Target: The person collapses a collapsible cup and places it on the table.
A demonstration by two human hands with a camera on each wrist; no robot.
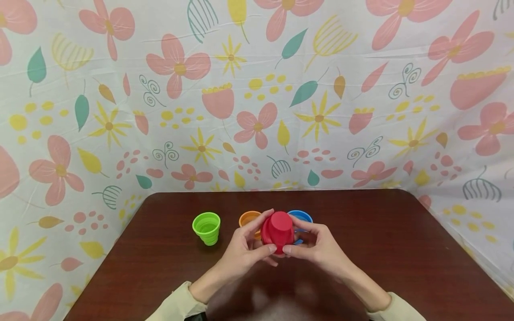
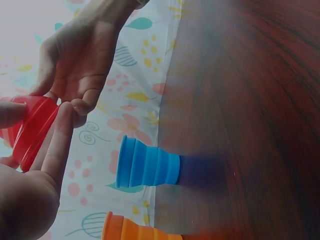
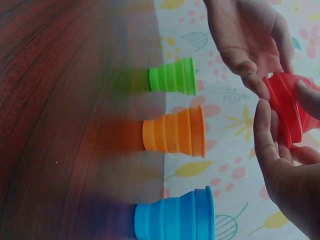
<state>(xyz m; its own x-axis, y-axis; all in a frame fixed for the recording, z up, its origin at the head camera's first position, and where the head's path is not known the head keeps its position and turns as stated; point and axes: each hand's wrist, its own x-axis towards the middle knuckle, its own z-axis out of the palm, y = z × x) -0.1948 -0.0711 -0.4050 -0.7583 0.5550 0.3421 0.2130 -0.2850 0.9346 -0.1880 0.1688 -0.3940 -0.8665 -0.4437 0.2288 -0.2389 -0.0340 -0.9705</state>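
Observation:
A red collapsible cup (image 1: 281, 227) is held above the table between both hands, its narrow base facing up toward the head camera. My left hand (image 1: 246, 245) grips its left side, thumb on the near face and fingers around the rim. On the other side my right hand (image 1: 321, 245) holds it the same way. In the left wrist view the red cup (image 2: 35, 125) looks partly folded, its rings pushed unevenly. The right wrist view shows fingers of both hands beneath the rim of the red cup (image 3: 287, 107).
Behind the hands, a green cup (image 1: 206, 227), an orange cup (image 1: 250, 217) and a blue cup (image 1: 300, 216) stand upright in a row on the dark wooden table (image 1: 160, 267). The hands partly cover the orange and blue ones. A flowered cloth (image 1: 257, 111) hangs behind the table.

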